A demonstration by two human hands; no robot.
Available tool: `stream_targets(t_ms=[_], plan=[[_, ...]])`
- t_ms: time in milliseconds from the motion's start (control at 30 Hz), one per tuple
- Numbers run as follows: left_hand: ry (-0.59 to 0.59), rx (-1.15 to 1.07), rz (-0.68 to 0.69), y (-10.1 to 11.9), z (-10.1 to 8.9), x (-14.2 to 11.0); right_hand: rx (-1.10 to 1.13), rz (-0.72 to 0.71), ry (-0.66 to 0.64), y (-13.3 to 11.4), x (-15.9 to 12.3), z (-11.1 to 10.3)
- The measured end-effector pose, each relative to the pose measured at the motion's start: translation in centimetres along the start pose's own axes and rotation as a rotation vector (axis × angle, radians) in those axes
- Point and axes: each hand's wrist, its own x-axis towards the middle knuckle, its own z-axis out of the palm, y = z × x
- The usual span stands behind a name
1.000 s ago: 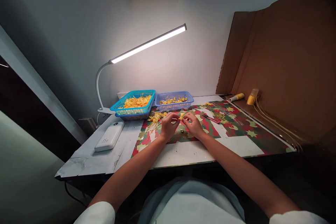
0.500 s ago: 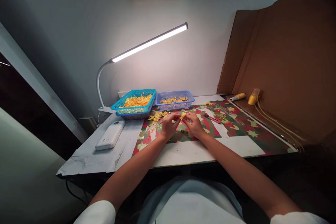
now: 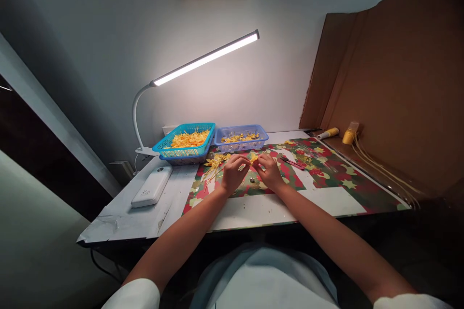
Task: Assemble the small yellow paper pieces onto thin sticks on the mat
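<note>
My left hand (image 3: 232, 174) and my right hand (image 3: 268, 171) meet over the patterned mat (image 3: 326, 178), fingers pinched together on a small yellow piece (image 3: 253, 158) held between them. A loose pile of yellow stemmed pieces (image 3: 214, 163) lies just left of my left hand. Behind the hands stand a teal basket (image 3: 184, 142) heaped with yellow petals and a blue basket (image 3: 240, 139) with a thin layer of yellow pieces.
A white desk lamp (image 3: 203, 60) arches over the baskets. A white flat device (image 3: 151, 187) lies at the left. Red-handled scissors (image 3: 292, 163) rest right of my hands. Yellow thread spools (image 3: 348, 134) sit by the cardboard wall (image 3: 391, 82) on the right.
Both hands have stayed together over the mat, with only slight finger shifts on the yellow piece.
</note>
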Motion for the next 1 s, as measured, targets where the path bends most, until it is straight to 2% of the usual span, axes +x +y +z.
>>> stream_targets(t_ms=[200, 433, 667, 1000], plan=[[-0.042, 0.036, 0.075, 0.3, -0.2, 0.2, -0.022, -0.038, 0.030, 0.0, 0.0, -0.3], [-0.013, 0.013, 0.041, 0.1, -0.1, 0.1, -0.033, -0.033, 0.005, -0.2, 0.0, -0.3], [0.008, -0.070, -0.072, 0.1, 0.2, -0.1, -0.032, -0.071, -0.022, -0.8, -0.1, -0.5], [0.016, -0.340, -0.396, -1.9, 1.3, -0.8, -0.045, -0.082, 0.030, -0.6, -0.1, -0.3]])
